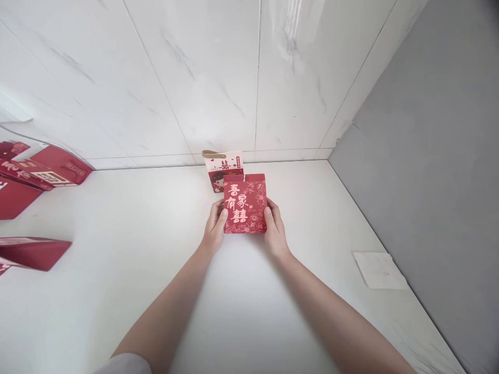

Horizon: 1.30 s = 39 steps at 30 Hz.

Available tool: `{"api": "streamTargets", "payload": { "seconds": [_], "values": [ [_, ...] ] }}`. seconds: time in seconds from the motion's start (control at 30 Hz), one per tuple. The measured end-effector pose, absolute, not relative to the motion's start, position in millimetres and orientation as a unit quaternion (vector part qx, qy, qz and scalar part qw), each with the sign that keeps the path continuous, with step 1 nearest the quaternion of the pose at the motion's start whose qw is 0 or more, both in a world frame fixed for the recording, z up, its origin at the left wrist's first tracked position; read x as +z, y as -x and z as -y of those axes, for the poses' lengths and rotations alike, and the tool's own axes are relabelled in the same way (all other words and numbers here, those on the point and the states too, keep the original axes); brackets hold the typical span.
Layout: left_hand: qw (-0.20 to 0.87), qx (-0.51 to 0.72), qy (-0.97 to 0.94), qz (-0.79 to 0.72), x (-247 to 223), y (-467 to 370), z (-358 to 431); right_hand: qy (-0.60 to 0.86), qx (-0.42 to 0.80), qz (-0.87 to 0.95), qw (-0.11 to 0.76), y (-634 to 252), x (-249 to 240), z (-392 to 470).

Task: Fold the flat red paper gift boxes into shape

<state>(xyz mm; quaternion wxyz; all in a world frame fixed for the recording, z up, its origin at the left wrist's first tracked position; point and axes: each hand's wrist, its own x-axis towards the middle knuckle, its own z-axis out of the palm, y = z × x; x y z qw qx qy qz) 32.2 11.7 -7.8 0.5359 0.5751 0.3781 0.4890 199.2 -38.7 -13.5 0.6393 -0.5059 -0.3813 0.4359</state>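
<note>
A red box [249, 205] with pink characters and a floral pattern is held between both hands over the white table. My left hand [215, 224] grips its left edge, thumb on the front face. On the right edge my right hand [275, 227] has the same kind of hold, its thumb also on the front. The fingers behind the box are partly hidden. Just behind it stands a smaller red and white gift box [218, 165] with a tan strap and a cartoon figure, its lower right part covered by the held box.
Several red boxes and bags [64, 166] lie at the far left, with an open red bag [39, 253] nearer. A white square sheet [380, 270] rests by the right edge of the white table [136, 249]. Tiled wall [218, 78] rises behind.
</note>
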Motion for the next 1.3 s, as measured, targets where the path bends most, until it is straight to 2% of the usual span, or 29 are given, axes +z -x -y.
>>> {"api": "streamTargets", "payload": {
  "seconds": [0.17, 0.33, 0.4, 0.47, 0.57, 0.7, 0.93, 1.1, 1.3],
  "values": [
    [0.550, 0.514, -0.556, -0.353, -6, -31, -12, 0.504, 0.421, 0.420, 0.626, -200, -9, 40],
    [0.574, 0.481, -0.553, -0.366, -6, -32, -9, 0.506, 0.386, 0.469, 0.612, -197, -6, 41],
    [0.548, 0.465, -0.581, -0.382, -6, -34, -6, 0.527, 0.315, 0.492, 0.617, -193, -5, 45],
    [0.505, 0.452, -0.617, -0.401, -5, -36, -2, 0.557, 0.184, 0.528, 0.614, -189, -4, 50],
    [0.450, 0.427, -0.668, -0.411, -4, -36, 1, 0.574, -0.006, 0.611, 0.545, -184, -3, 55],
    [0.387, 0.398, -0.721, -0.415, -3, -35, 2, 0.569, -0.111, 0.659, 0.479, -180, -1, 57],
    [0.374, 0.351, -0.747, -0.424, 1, -36, 8, 0.588, -0.139, 0.650, 0.461, -184, 2, 57],
    [0.391, 0.360, -0.740, -0.412, 1, -37, 9, 0.528, -0.174, 0.692, 0.460, -186, -2, 58],
    [0.369, 0.356, -0.749, -0.420, 4, -39, 7, 0.599, -0.163, 0.640, 0.453, -186, -1, 52]
  ]
}}
